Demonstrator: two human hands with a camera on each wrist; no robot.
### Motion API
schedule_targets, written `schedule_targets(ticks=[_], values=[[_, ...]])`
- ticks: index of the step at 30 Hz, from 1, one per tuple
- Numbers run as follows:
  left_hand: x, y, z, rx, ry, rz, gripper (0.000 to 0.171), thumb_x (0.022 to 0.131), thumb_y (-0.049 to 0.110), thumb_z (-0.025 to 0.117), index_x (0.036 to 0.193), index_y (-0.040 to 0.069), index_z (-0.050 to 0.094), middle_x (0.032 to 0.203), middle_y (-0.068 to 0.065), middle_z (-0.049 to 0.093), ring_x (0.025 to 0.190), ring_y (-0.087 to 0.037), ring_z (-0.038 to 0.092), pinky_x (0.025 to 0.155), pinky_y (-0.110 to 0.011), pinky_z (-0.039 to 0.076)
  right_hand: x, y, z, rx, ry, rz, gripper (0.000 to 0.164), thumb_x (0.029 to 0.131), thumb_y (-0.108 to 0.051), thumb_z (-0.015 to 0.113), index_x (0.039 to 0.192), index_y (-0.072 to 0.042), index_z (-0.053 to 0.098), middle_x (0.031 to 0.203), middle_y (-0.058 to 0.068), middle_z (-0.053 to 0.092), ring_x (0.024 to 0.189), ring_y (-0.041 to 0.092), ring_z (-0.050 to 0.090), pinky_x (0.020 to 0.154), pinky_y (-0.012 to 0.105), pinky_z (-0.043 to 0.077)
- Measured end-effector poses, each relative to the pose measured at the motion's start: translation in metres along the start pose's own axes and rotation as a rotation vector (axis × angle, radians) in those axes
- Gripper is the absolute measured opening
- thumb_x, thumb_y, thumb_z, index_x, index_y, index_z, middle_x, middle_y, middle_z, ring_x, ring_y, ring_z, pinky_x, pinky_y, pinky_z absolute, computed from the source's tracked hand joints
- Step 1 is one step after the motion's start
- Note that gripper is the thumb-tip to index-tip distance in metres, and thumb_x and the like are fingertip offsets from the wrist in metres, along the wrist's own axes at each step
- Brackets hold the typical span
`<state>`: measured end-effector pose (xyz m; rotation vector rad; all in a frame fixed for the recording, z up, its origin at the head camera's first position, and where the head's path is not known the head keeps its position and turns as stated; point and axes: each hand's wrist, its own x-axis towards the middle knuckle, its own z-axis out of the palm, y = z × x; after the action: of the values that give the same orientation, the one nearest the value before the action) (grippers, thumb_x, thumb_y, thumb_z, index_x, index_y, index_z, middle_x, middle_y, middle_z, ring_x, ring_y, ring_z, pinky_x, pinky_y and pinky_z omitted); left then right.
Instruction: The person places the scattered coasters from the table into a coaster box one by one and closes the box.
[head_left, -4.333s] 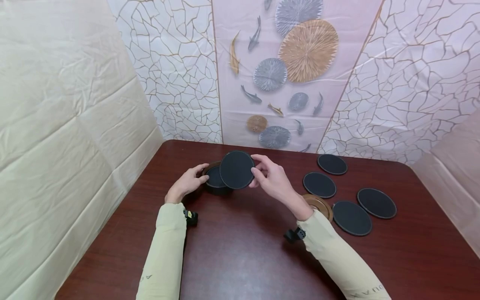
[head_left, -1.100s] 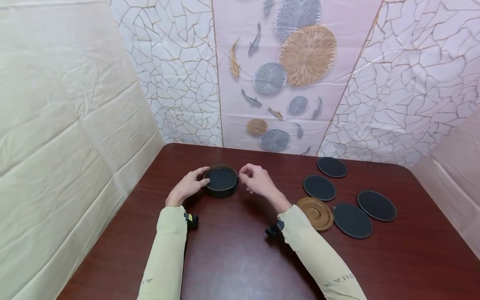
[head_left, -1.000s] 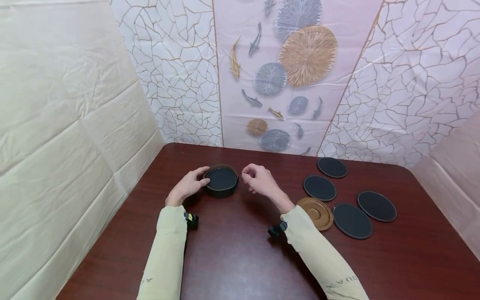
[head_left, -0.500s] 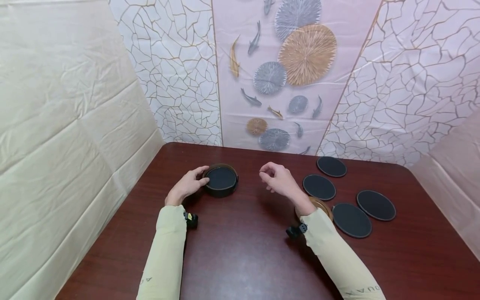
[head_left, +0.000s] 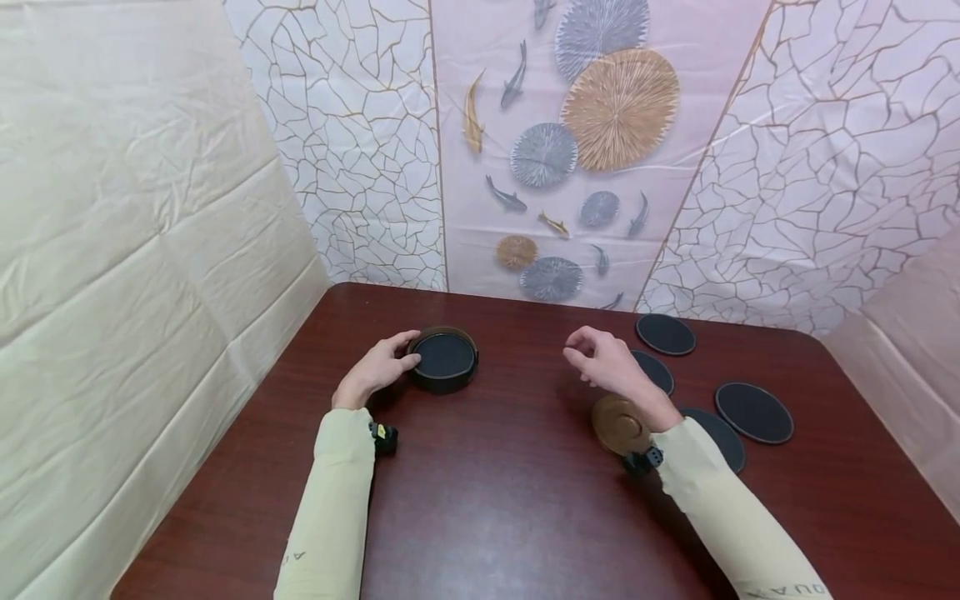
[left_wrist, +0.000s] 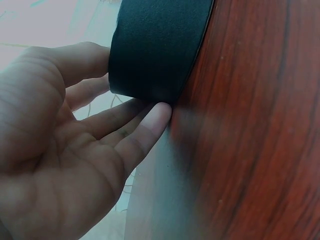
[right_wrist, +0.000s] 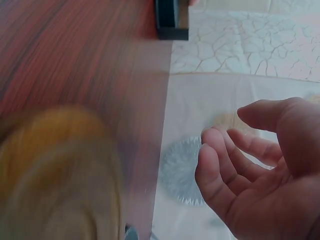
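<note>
1. The brown lid [head_left: 617, 422] lies on the table [head_left: 480, 500]; two near discs [head_left: 753, 412] lie to its right, one partly hidden by the right sleeve [head_left: 731, 500].
2. The right hand [head_left: 606, 364] hovers above the table; its fingers bend loosely, grasping nothing.
3. The left hand [head_left: 378, 367] grips the black holder [head_left: 438, 386]; this stands at left, an inner disc [head_left: 444, 357] inside.
4. Two far discs [head_left: 665, 334] lie farther back; patterned cloth [head_left: 480, 200] hangs behind.
</note>
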<state>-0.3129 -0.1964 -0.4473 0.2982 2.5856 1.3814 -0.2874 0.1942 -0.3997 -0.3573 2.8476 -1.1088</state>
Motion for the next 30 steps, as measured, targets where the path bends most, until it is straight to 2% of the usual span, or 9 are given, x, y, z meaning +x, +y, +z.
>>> schedule_targets(ticks=[7,12,18,26,30], values=[[-0.001,0.000,0.000,-0.011,0.003,-0.009,0.054,0.099,0.020,0.056,0.151,0.014,0.039,0.149,-0.013,0.046,0.131,-0.028,0.043,0.108,-0.044,0.036,-0.004,0.022,-0.014,-0.085,-0.030,-0.017,0.027,0.097,-0.027,0.060,0.117,-0.009,0.060,0.102,0.013,0.069,0.068,0.019,0.064,0.058,0.030,0.053],[-0.001,0.000,0.000,-0.020,0.003,-0.010,0.055,0.099,0.020,0.057,0.151,0.014,0.039,0.150,-0.012,0.045,0.133,-0.029,0.042,0.110,-0.046,0.035,-0.004,0.035,-0.024,-0.162,-0.033,-0.025,0.032,0.097,-0.027,0.060,0.120,-0.005,0.060,0.101,0.014,0.069,0.068,0.019,0.064,0.061,0.032,0.052],[0.000,0.001,0.000,-0.021,0.000,-0.011,0.055,0.100,0.020,0.056,0.151,0.015,0.039,0.151,-0.011,0.044,0.134,-0.028,0.042,0.110,-0.045,0.036,-0.001,0.050,-0.034,-0.249,-0.019,-0.043,0.036,0.096,-0.031,0.061,0.121,-0.004,0.060,0.106,0.016,0.069,0.077,0.018,0.065,0.069,0.036,0.052],[0.000,0.002,0.000,-0.023,-0.008,-0.027,0.055,0.100,0.021,0.056,0.152,0.017,0.038,0.153,-0.011,0.041,0.136,-0.027,0.040,0.108,-0.043,0.036,0.000,0.073,-0.045,-0.325,-0.045,-0.009,0.038,0.096,-0.030,0.061,0.120,0.000,0.060,0.106,0.020,0.066,0.090,0.029,0.063,0.070,0.041,0.050],[-0.001,0.000,0.000,-0.012,-0.005,-0.022,0.055,0.100,0.021,0.056,0.152,0.016,0.038,0.153,-0.012,0.042,0.135,-0.027,0.041,0.107,-0.043,0.037,-0.001,0.083,-0.051,-0.328,-0.060,0.027,0.044,0.096,-0.031,0.060,0.124,0.003,0.057,0.113,0.026,0.063,0.096,0.036,0.062,0.073,0.045,0.051]])
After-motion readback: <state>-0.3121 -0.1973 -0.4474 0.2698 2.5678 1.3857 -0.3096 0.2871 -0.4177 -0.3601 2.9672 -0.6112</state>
